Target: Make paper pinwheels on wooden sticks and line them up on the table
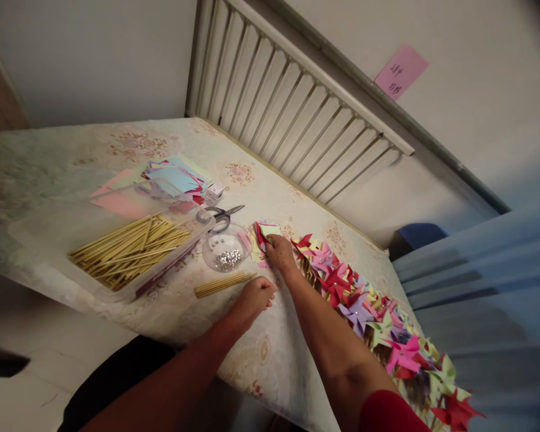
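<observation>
Bamboo sticks (128,252) in plastic box (164,274), presumably unused; silvery beads (228,260) remain in dish (227,239). Left hand (254,298) loosely curled; contents: cannot tell. Coloured paper stack (270,229), right of dish, pinched by right hand (281,251). Rightmost: many pinwheels (335,284), apparently finished.

We can't see inside the left hand (254,298) | right hand (281,254) partly hides coloured papers (270,229) | bottom edge cuts red sleeve (389,413)

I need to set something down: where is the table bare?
Bare tablecloth shows between the scissors and white railing, and between the left forearm and right forearm. It's crowded from the stick bin to the round clear dish, and along the right forearm's outer side, where pinwheels are massed.
</observation>
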{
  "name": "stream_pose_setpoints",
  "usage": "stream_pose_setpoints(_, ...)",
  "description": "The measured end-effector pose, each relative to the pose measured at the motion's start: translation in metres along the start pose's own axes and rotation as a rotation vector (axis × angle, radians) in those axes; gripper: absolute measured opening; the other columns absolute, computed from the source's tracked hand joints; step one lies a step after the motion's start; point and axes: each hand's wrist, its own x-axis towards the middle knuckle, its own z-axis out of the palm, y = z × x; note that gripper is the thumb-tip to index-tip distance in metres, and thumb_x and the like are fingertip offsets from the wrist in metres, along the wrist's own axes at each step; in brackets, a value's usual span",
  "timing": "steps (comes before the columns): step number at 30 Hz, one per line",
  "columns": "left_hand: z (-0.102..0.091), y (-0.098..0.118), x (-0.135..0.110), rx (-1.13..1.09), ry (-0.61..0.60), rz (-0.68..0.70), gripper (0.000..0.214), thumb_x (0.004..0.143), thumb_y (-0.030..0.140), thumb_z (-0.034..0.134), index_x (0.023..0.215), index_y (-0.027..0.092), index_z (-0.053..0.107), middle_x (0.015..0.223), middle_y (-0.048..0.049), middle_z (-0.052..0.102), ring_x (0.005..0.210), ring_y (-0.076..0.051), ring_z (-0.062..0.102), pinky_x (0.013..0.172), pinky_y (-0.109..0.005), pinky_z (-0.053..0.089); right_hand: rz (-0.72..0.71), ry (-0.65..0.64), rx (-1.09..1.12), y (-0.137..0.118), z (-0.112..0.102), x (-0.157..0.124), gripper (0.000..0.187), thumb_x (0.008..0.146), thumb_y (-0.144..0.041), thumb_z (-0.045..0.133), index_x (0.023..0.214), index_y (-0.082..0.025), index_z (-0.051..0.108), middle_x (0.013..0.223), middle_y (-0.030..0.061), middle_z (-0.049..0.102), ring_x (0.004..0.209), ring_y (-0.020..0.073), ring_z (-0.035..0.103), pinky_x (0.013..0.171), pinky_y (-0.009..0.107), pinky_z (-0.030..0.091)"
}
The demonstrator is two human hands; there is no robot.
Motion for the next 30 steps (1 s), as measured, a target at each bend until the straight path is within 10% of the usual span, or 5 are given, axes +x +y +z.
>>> stream_pose_setpoints(10,0.000,-0.004,0.004,-0.004,0.001,-0.006,0.011,0.079,0.024,0.051,0.070,0.018,0.049,0.066,0.0013,0.055,0.055,-0.010,0.048,0.057,-0.025,0.037,0.098,0.065,0.119,-0.001,-0.005,0.003,0.027,0.084,-0.022,0.045,0.069,-0.020,0.066,0.069,0.0027,0.066,0.071,0.0177,0.055,0.070,0.025,0.038)
stream_pose_setpoints(30,0.000,-0.002,0.007,-0.012,0.007,-0.032,0.009,0.079,0.022,0.050,0.070,0.018,0.050,0.066,0.0016,0.056,0.053,-0.010,0.050,0.055,-0.024,0.035,0.388,0.443,0.333,0.026,-0.052,0.016,0.025,0.083,-0.028,0.038,0.065,-0.022,0.054,0.053,-0.0044,0.044,0.059,0.0159,0.042,0.055,0.025,0.034)
